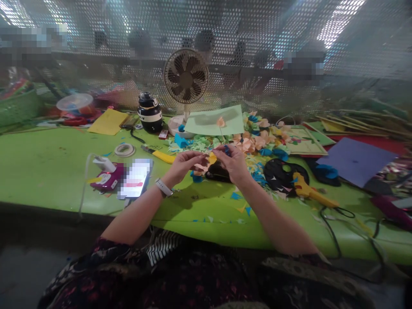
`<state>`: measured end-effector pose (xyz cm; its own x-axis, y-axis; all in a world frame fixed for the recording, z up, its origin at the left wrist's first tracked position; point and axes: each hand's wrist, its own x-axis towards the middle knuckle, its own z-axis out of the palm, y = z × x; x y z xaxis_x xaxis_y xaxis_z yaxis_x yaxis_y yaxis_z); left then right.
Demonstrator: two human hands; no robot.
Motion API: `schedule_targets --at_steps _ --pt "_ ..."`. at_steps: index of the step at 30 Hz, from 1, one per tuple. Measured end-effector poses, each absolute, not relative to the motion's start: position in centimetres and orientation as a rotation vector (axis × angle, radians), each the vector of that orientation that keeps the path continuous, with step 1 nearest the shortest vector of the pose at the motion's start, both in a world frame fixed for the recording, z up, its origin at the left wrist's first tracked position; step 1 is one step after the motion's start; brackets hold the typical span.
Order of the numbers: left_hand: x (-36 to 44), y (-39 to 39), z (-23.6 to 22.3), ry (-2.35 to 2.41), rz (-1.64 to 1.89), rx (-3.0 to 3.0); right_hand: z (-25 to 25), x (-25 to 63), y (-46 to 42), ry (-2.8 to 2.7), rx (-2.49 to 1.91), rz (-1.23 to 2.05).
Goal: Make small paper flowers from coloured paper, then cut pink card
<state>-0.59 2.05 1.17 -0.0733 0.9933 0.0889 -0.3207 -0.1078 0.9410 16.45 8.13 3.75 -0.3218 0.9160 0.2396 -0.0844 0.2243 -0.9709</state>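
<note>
My left hand, with a white watch band on the wrist, is closed in a pinch over the table. Facing it, my right hand is pinched too. A small yellow paper piece shows between the fingertips of both hands; its exact shape is too small to tell. Just beyond my right hand, a peach paper flower on a thin stem stands out against a light green sheet. Underneath the hands lies a dark object, partly hidden by my right hand.
Paper flowers and scraps heap behind the hands. A yellow glue gun with a cable lies right, by a black palette-like piece. Leftward are a yellow cutter, tape roll, phone and charger. A fan stands behind.
</note>
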Motion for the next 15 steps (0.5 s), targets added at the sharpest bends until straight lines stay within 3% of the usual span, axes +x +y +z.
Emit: schedule_targets --at_steps 15 --pt "-0.66 2.15 1.18 0.987 1.516 0.978 4.08 16.72 8.08 -1.639 -0.84 1.208"
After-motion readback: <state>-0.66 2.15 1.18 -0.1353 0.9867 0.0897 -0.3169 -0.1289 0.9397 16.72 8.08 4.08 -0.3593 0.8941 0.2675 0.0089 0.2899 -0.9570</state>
